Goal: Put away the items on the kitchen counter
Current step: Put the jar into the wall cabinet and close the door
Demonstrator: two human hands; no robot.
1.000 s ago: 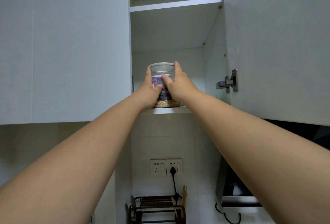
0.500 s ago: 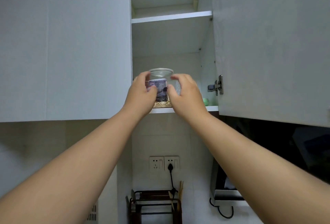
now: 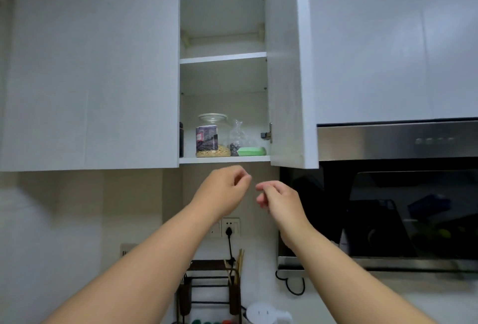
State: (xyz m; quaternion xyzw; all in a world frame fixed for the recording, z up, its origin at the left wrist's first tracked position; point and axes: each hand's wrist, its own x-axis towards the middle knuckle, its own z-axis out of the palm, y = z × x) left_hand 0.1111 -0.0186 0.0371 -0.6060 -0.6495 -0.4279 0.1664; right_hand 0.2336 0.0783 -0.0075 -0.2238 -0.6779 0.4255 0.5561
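A clear glass jar (image 3: 212,135) with a purple label and a layer of grain at its bottom stands on the lower shelf (image 3: 224,159) of the open wall cabinet. Neither hand touches it. My left hand (image 3: 224,191) hangs just below the shelf edge, fingers loosely curled, holding nothing. Beside it and slightly lower is my right hand (image 3: 280,201), also loosely curled and holding nothing. A small gap separates the two hands.
Right of the jar lie a clear plastic bag (image 3: 237,137) and a green flat item (image 3: 251,151). The cabinet door (image 3: 291,65) stands open to the right, next to a steel range hood (image 3: 398,140). Below are wall sockets (image 3: 230,226), a dark rack (image 3: 209,287) and a white appliance (image 3: 263,313).
Both hands have let go of the jar and dropped below the shelf. The jar stays on the lower shelf. The view has pulled back and lowered.
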